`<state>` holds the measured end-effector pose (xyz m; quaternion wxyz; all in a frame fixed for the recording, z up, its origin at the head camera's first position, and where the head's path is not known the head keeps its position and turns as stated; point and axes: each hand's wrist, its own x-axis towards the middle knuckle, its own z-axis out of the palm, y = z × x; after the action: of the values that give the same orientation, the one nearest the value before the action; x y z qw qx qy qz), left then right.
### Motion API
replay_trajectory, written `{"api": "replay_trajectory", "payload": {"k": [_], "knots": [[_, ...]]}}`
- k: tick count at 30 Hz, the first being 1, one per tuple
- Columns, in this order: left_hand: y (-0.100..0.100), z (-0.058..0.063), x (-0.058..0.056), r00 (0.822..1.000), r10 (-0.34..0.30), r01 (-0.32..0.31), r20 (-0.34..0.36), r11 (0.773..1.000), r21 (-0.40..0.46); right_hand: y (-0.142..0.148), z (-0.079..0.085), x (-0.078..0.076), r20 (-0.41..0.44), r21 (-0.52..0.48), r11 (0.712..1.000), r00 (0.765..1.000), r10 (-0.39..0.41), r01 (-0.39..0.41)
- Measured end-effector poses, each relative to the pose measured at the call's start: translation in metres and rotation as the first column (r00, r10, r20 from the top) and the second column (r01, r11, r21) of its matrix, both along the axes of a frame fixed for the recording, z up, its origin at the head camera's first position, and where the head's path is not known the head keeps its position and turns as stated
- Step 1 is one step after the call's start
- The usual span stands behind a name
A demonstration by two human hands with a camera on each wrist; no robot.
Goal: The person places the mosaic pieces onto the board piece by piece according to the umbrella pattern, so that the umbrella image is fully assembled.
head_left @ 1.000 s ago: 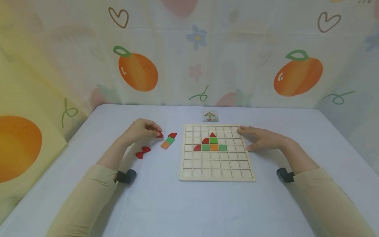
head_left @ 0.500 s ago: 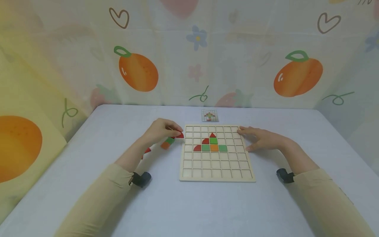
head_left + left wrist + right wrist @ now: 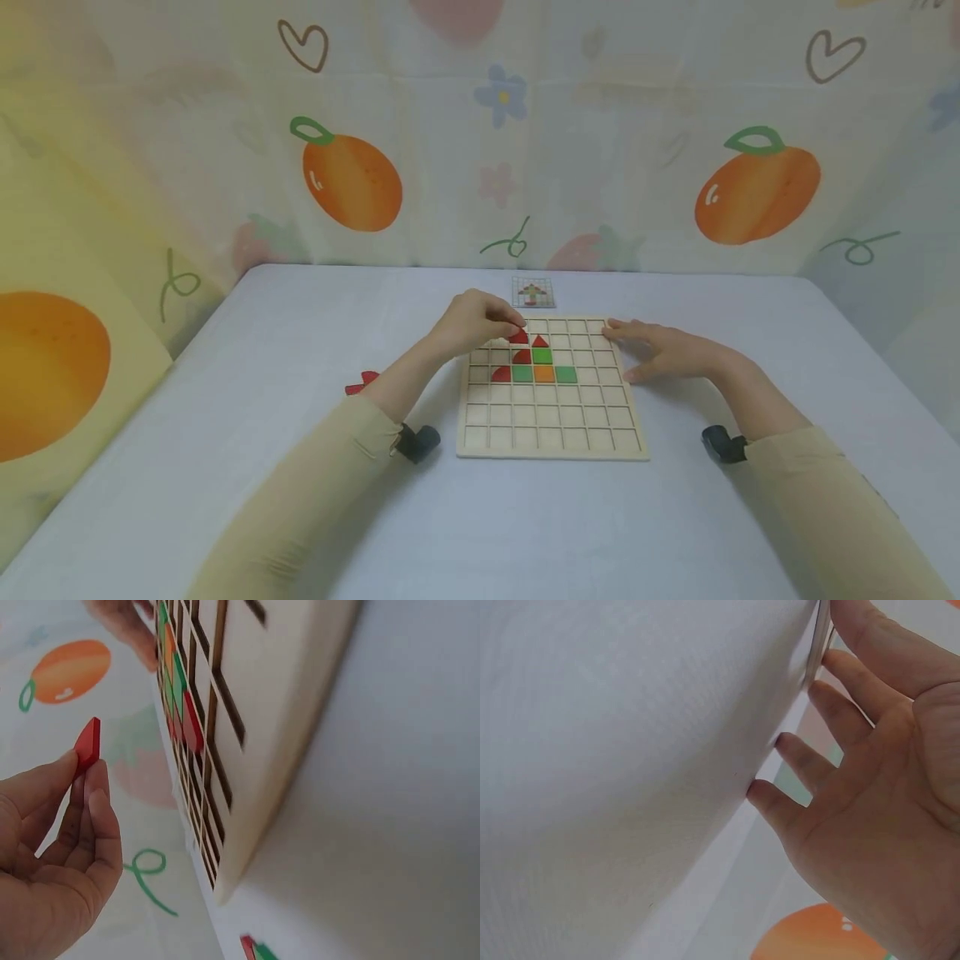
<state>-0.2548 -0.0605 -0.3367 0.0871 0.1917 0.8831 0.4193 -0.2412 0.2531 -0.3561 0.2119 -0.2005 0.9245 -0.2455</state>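
My left hand (image 3: pixel 472 323) pinches a red quarter-circle piece (image 3: pixel 88 744) between thumb and fingertips, above the upper part of a wooden grid board (image 3: pixel 551 417). Set in the board are a red triangle (image 3: pixel 540 342), a bright green square (image 3: pixel 542 356) with a red quarter-circle (image 3: pixel 522 357) left of it, and a lower row. That row has a red quarter-circle (image 3: pixel 502 374), a green square (image 3: pixel 522 374), an orange square (image 3: pixel 543 374) and another green square (image 3: pixel 566 374). At the board's right edge rests my right hand (image 3: pixel 667 348), fingers spread and touching it.
Loose red pieces (image 3: pixel 363 382) lie left of the board, partly behind my left forearm. A red and green piece pair (image 3: pixel 259 949) shows in the left wrist view. Behind the board lies a small pattern card (image 3: pixel 533 292). A printed curtain (image 3: pixel 600 125) hangs behind the table.
From the loose pieces at left, my left hand has carried the red quarter-circle rightward, over the board. My forearm now covers the green and orange pieces. The right hand has stayed put.
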Motion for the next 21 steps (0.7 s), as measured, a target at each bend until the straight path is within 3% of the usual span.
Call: {"api": "replay_trajectory", "payload": {"k": [5, 14, 21], "knots": [[0.025, -0.004, -0.005, 1.000, -0.014, 0.014, 0.010, 0.999, 0.032, -0.002, 0.000, -0.002, 0.003, 0.024, 1.000, 1.000, -0.007, 0.007], [0.059, -0.010, -0.007, 0.999, 0.031, -0.031, 0.010, 0.998, 0.059, -0.003, -0.001, -0.002, 0.001, 0.013, 1.000, 1.000, 0.007, -0.007], [0.071, -0.016, -0.004, 0.998, 0.051, -0.052, -0.031, 0.998, -0.036, -0.002, 0.000, -0.001, 0.002, 0.005, 1.000, 1.000, 0.009, -0.009]]}}
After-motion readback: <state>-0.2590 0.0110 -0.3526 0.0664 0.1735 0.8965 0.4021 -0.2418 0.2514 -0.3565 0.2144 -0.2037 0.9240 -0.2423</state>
